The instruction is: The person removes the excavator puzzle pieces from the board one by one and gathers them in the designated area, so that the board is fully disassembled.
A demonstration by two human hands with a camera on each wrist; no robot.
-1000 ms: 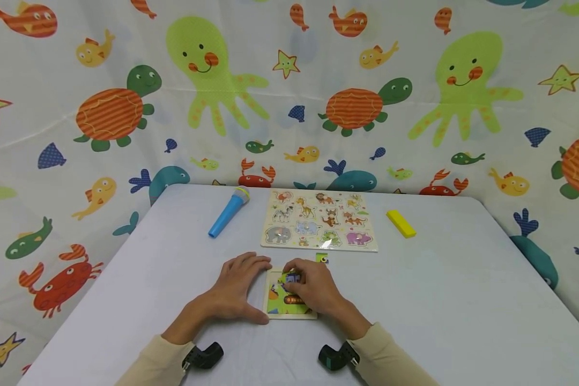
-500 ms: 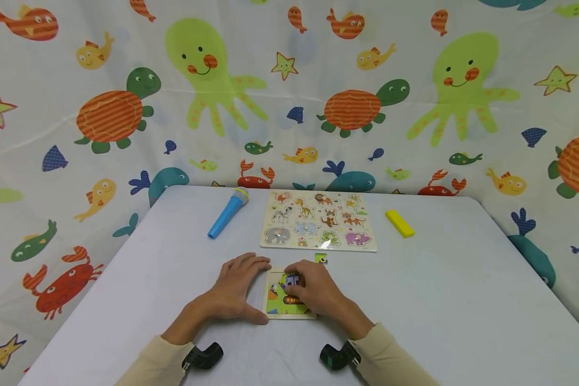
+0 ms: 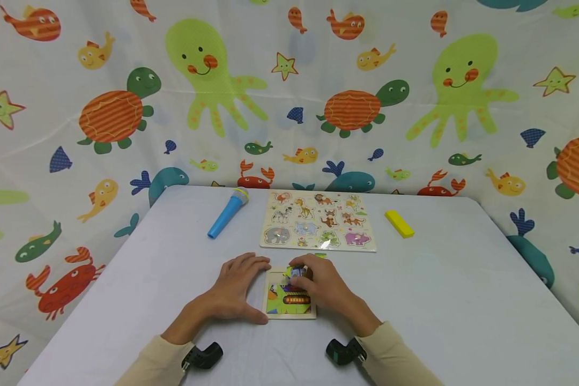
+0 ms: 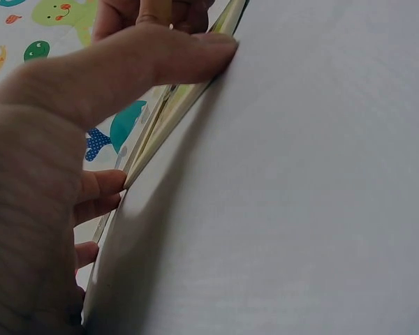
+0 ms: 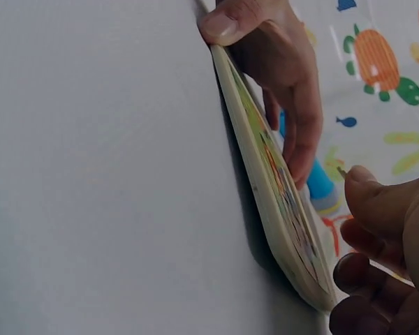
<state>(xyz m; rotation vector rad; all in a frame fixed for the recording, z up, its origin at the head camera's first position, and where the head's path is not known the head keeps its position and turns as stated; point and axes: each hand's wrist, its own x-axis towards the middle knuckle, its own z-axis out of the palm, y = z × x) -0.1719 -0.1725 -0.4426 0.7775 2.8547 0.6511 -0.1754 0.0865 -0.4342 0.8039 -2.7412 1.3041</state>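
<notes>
White bench [image 3: 463,284]: carries everything; its smooth cover may let flat wood slide, so we would brace before pressing
Animal board [image 3: 318,220]: lies flat towards the far edge, a bystander to us
Puzzle tray [image 3: 289,317]: flat on the bench in front of the person, bare wood showing in its far part; we judge it light and stiff, best held by the raised wooden rim
Left grip [image 3: 238,287]: spread wide, thumb at the tray's near left corner, fingertips by the far left one, touching without clasping
Right grip [image 3: 325,281]: closed to a pinch on the picture piece [image 3: 296,272]
Pinched piece: above the tray's far half; we expect thin, rigid, almost weightless, slick on its printed face, so opposite edges suit best
Loose piece [image 3: 320,255]: beyond the tray, mostly hidden from us
</notes>
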